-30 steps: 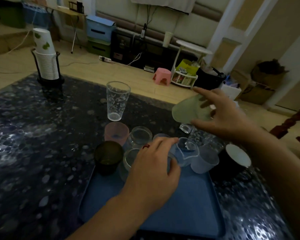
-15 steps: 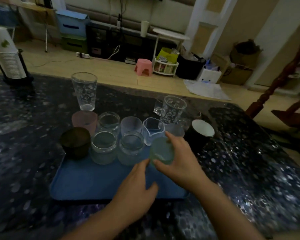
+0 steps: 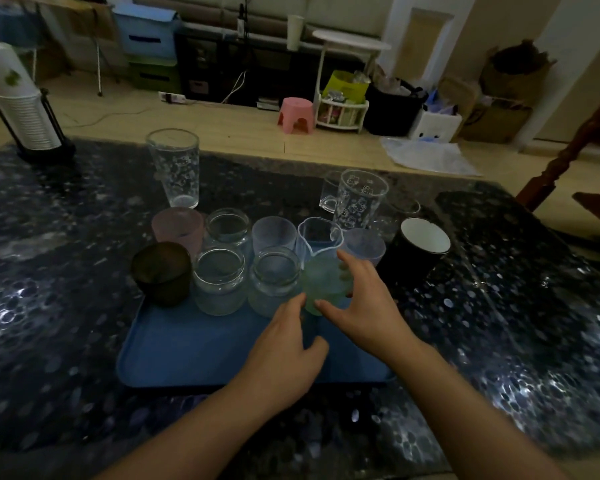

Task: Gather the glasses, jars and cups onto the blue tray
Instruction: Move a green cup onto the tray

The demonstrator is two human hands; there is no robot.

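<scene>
A blue tray lies on the dark speckled table. At its far end stand a dark cup, two glass jars, a pink cup, another jar, a frosted cup and a small spouted jug. My right hand grips a pale green cup standing on the tray beside the jars. My left hand hovers over the tray with fingers apart, its fingertip close to the green cup.
Off the tray stand a tall printed glass, a second printed glass, a small clear mug, a bluish cup and a black cup with white inside. A stack of paper cups in a holder stands far left.
My right hand carried the green cup from up in the air down onto the tray beside the jars. My left hand drew back from the spouted jug toward me.
</scene>
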